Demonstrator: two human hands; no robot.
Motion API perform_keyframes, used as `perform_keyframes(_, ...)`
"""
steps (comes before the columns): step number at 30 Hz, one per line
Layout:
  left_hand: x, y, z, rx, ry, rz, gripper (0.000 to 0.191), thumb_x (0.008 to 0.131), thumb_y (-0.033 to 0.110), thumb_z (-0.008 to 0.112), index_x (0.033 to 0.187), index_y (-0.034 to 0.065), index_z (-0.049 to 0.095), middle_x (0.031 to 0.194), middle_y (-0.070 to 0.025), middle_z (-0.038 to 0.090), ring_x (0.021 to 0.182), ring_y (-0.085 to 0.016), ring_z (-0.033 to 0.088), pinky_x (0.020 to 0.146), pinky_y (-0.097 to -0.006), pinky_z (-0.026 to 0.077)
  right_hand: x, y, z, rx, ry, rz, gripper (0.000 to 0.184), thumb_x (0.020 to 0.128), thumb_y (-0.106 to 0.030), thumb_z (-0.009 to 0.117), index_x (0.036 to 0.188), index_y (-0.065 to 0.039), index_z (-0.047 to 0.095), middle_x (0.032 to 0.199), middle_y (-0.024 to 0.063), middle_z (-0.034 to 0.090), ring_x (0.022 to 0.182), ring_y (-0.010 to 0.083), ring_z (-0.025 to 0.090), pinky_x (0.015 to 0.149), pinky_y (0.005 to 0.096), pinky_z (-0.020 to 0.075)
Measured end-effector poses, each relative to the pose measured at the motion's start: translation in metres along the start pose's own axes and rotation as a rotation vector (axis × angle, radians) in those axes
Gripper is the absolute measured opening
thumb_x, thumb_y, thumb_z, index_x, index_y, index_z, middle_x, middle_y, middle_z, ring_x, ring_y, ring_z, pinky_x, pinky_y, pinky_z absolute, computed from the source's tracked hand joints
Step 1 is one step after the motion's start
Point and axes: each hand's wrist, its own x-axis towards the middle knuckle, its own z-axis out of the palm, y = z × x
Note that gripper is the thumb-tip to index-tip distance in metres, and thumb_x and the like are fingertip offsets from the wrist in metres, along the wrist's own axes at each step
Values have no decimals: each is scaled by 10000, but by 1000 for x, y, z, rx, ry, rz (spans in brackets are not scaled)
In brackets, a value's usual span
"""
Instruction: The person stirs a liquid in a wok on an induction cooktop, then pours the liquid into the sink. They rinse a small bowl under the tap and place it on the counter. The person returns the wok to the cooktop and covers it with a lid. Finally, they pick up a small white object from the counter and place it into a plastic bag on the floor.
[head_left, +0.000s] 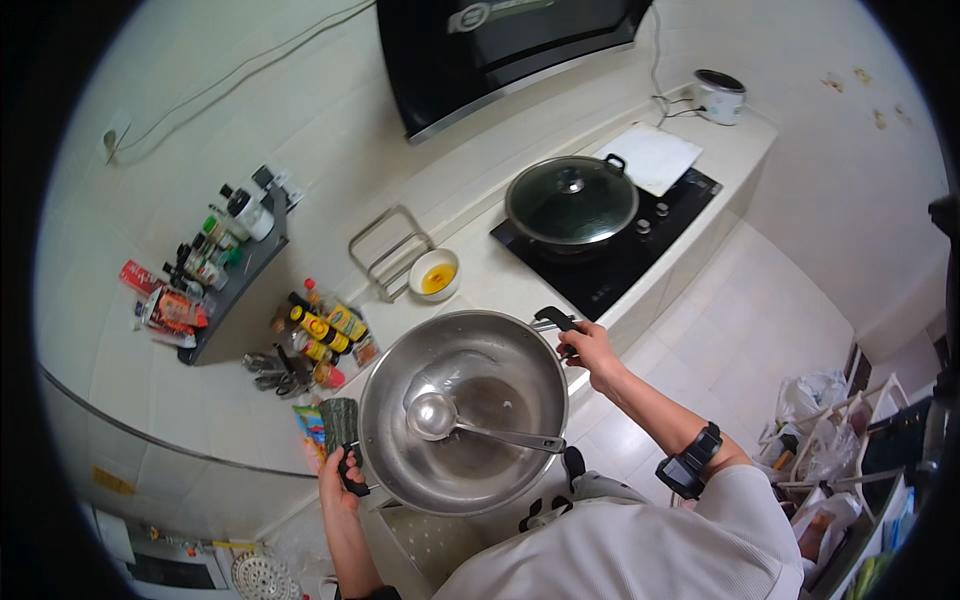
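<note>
A wide stainless-steel wok is held up in front of me by its two black side handles. My left hand grips the handle at its lower left. Around the opposite handle, at the upper right, my right hand is closed. Inside the wok lies a metal ladle, its handle resting towards the right rim. Some wet-looking sheen covers the wok's bottom. Behind the wok's left side, a dark green squash-like vegetable and a colourful packet lie on the counter, partly hidden.
A lidded pan stands on the black cooktop. Nearby are a bowl of yellow liquid, a metal rack, sauce bottles and a white board. A spice shelf and the range hood jut from the wall.
</note>
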Motion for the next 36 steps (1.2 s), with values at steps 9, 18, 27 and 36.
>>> perform_keyframes(9,12,-75,184,103,-301,-93,187,862,192,618,874,19,549,667,-7,510,481,-86,415,424,-241,349,-28,-50,-191,24,298,-140,232,826,-136,552,975,41,566,713,80,607,606,135,572,517,253,451)
perform_keyframes(18,15,-171,425,121,-343,-168,171,845,178,628,878,33,543,664,-6,512,472,-79,414,421,-243,357,45,-152,-392,17,377,-230,278,812,-131,563,998,77,561,717,86,596,618,134,566,507,255,454)
perform_keyframes(27,24,-209,644,45,-360,-143,217,861,162,613,891,-27,511,672,-26,498,490,-82,425,426,-218,367,185,-280,-523,-71,373,-361,225,829,-136,569,926,66,583,673,78,593,541,126,537,473,250,436)
perform_keyframes(36,117,-185,811,-50,-439,-144,230,855,140,616,924,-41,493,671,-34,507,497,-83,437,424,-204,387,352,-380,-573,-79,309,-403,253,822,-155,583,945,66,582,697,67,589,595,118,554,505,245,459)
